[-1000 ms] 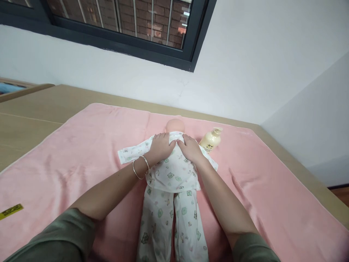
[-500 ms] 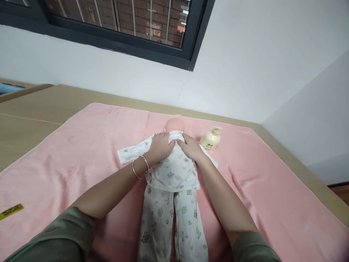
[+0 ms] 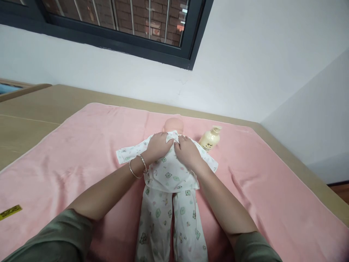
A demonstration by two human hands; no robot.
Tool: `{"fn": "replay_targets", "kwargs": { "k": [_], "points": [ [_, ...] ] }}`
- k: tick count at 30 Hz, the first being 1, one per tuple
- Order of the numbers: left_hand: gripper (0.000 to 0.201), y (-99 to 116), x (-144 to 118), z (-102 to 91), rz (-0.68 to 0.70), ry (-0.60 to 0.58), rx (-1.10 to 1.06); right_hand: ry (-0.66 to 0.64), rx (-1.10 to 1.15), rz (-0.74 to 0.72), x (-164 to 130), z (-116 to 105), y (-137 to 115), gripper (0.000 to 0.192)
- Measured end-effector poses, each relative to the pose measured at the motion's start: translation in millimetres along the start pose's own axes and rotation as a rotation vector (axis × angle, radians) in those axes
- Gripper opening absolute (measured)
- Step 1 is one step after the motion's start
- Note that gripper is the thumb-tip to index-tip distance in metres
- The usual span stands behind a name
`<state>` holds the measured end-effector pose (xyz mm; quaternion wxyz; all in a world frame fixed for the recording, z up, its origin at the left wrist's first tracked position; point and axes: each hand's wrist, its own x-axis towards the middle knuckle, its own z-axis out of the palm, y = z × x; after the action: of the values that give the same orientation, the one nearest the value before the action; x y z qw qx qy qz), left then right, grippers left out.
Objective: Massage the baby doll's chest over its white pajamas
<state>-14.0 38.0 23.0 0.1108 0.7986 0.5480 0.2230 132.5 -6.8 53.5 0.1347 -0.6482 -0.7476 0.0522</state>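
My left fingers [image 3: 161, 135] and right fingers [image 3: 186, 139], unclenched, resting on a doll's printed cloth top [image 3: 169, 178], smooth round head [image 3: 173, 124] beyond, plush pink blanket [image 3: 267, 171] beneath

We cannot read the print [image 3: 208, 146] on the bottle [image 3: 211, 138] beside the doll [image 3: 172, 175]. The frame cuts off its trousers [image 3: 156, 225] and, well to its left, a yellow strip [image 3: 11, 212].

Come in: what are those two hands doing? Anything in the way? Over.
Left grip, right grip: both on clothed doll, upper body. Doll: lying, head toward wall. Pump bottle: beside it, apparently not blocking.
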Motion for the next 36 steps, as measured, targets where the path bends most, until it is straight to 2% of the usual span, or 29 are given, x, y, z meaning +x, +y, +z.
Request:
{"fn": "replay_targets", "kwargs": {
  "k": [9, 14, 18, 21, 24, 28, 31, 36],
  "points": [
    [0.040, 19, -19, 4.0, 0.171, 0.088, 0.229, -0.003, 0.186, 0.000, 19, 7, 33, 0.053],
    [0.034, 5, -7, 3.6, 0.092, 0.041, 0.081, -0.007, 0.076, -0.023, 10, 1, 19, 0.037],
    [0.039, -3, -1, 2.7, 0.026, -0.003, 0.027, 0.016, 0.020, -0.039, 5, -3, 10, 0.036],
    [0.036, 1, -5, 3.2, 0.064, 0.005, 0.069, -0.001, 0.085, -0.040, 9, -1, 17, 0.037],
    [0.037, 9, -12, 4.9, 0.099, 0.047, 0.147, -0.024, 0.168, 0.009, 16, 4, 29, 0.047],
    [0.041, 13, -14, 4.6, 0.123, 0.044, 0.195, -0.020, 0.165, 0.031, 19, 6, 34, 0.052],
    [0.039, 6, -8, 1.2, 0.126, -0.017, 0.119, -0.016, 0.089, 0.007, 14, 3, 26, 0.044],
    [0.046, -6, 3, -3.2, 0.039, -0.071, -0.004, -0.001, -0.039, -0.009, 4, -2, 8, 0.036]
  ]
}}
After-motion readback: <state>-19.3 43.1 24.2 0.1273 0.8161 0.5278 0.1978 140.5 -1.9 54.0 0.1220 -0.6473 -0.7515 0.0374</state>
